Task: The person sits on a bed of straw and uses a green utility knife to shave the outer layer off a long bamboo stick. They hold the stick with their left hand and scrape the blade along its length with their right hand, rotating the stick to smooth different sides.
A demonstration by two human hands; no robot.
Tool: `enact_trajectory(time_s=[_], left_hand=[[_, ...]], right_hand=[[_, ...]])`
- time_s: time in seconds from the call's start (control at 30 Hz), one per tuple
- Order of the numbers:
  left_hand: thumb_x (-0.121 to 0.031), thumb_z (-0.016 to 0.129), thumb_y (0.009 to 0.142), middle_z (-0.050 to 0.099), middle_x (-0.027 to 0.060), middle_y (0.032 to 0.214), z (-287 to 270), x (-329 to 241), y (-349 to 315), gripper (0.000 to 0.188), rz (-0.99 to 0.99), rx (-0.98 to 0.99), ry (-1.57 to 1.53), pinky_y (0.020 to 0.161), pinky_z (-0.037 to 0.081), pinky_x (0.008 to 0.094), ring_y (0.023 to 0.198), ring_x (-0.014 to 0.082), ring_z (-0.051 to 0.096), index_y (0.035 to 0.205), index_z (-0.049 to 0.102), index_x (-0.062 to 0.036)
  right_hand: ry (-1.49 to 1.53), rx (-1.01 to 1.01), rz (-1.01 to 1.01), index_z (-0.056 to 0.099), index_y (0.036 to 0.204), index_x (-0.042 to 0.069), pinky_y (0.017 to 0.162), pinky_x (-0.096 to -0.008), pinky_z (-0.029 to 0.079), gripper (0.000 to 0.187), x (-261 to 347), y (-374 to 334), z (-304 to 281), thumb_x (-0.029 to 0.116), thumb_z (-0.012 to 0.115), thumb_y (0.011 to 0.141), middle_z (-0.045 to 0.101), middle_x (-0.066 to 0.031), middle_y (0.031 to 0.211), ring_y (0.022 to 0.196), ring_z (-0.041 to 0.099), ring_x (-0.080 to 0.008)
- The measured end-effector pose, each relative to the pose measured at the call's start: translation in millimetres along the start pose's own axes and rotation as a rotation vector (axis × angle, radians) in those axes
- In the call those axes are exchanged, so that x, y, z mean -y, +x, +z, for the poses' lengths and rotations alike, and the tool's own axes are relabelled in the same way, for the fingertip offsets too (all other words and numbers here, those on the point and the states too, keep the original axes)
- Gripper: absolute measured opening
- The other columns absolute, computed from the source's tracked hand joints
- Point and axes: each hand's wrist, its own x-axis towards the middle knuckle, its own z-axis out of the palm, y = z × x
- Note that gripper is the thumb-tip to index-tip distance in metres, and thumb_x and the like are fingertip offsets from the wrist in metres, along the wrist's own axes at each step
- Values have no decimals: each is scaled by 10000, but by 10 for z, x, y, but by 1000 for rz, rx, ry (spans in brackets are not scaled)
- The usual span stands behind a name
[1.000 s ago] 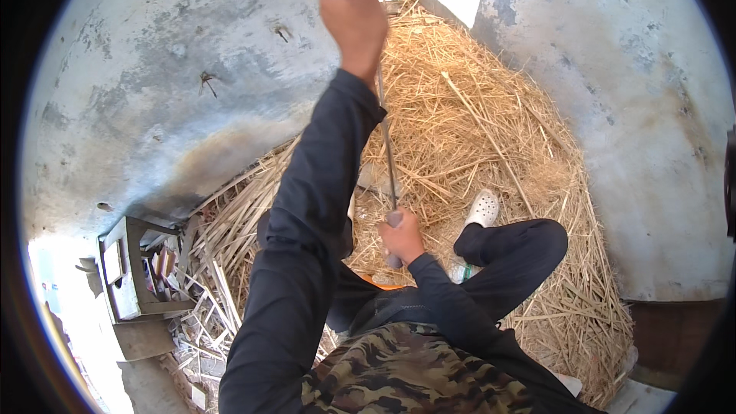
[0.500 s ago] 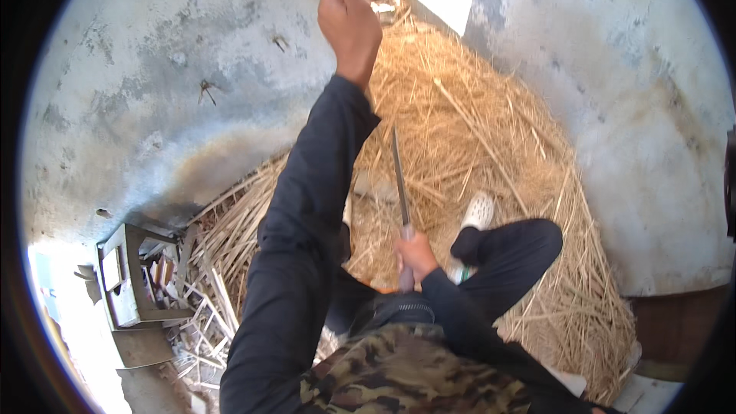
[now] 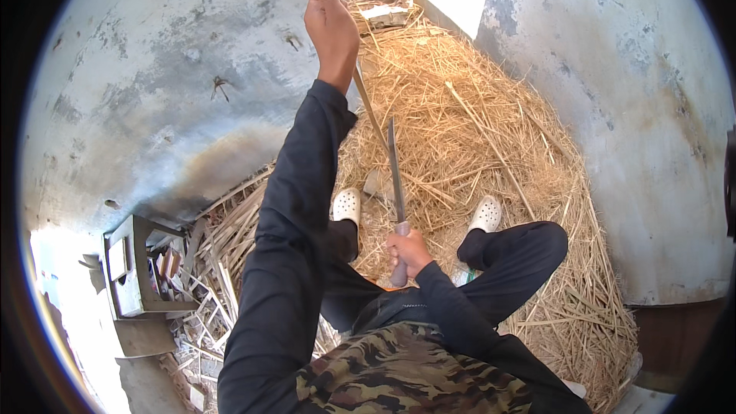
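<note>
My left hand (image 3: pixel 331 34) is raised far out at the top with its fingers closed around a thin bamboo strip (image 3: pixel 371 111). One end of the strip sticks up past my thumb. The rest slants down behind my wrist toward the knife blade. Low in front of my body, my right hand (image 3: pixel 411 251) grips the thick pale handle of a long knife (image 3: pixel 395 176). The narrow dark blade points up and away from me. The strip's lower end passes close beside the blade's upper part; whether they touch I cannot tell.
A deep heap of straw-coloured shavings (image 3: pixel 437 100) covers the floor ahead. Split strips (image 3: pixel 238 222) lie at the left, near a worn wooden box frame (image 3: pixel 130 268). Grey walls (image 3: pixel 613 107) rise on both sides. My pale clogs (image 3: pixel 486 215) stand among the shavings.
My left hand has shifted slightly left and down in view, and more of the bamboo strip shows below it. The right hand keeps its grip on the knife, a little further left.
</note>
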Motion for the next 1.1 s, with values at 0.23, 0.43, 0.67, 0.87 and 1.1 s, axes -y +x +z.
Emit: enact_trajectory(time_s=[0.23, 0.43, 0.67, 0.87, 1.1], left_hand=[[-450, 534, 973, 427, 44, 950, -429, 675, -1230, 481, -82, -8, 288, 745, 445, 301, 864, 126, 477, 1164, 401, -29], [-336, 435, 1031, 531, 84, 793, -744, 1510, -2463, 346, -400, -86, 440, 709, 446, 361, 732, 201, 550, 1036, 505, 3], [-311, 394, 1047, 541, 58, 650, -670, 940, -1137, 315, -211, 76, 286, 503, 417, 317, 526, 174, 531, 1049, 527, -25], [-382, 394, 1039, 558, 90, 677, -625, -18, 212, 393, -5, 643, 782, 563, 450, 367, 585, 222, 561, 969, 560, -33], [-545, 435, 974, 678, 160, 788, -699, -226, 427, 566, 98, 1105, 1473, 680, 497, 483, 758, 370, 649, 876, 677, -44]], right_hand=[[44, 48, -93, 459, 838, 60, 354, -333, 381, 136, 318, -238, -375, 15, 584, 806, 467, -41, 542, 373, 446, -156], [69, -9, -111, 450, 825, 70, 361, -353, 405, 124, 432, -431, -558, 12, 560, 816, 459, -51, 538, 374, 459, -174], [76, -91, -130, 450, 828, 61, 362, -355, 418, 144, 354, -576, -945, 6, 582, 818, 475, -60, 543, 383, 473, -178], [50, -174, -214, 454, 799, 57, 348, -335, 392, 138, 418, -575, -1038, 5, 582, 806, 475, -57, 540, 374, 459, -168], [46, -180, -264, 440, 783, 66, 355, -325, 395, 152, 326, -585, -1154, -6, 574, 797, 458, -47, 522, 362, 448, -165]])
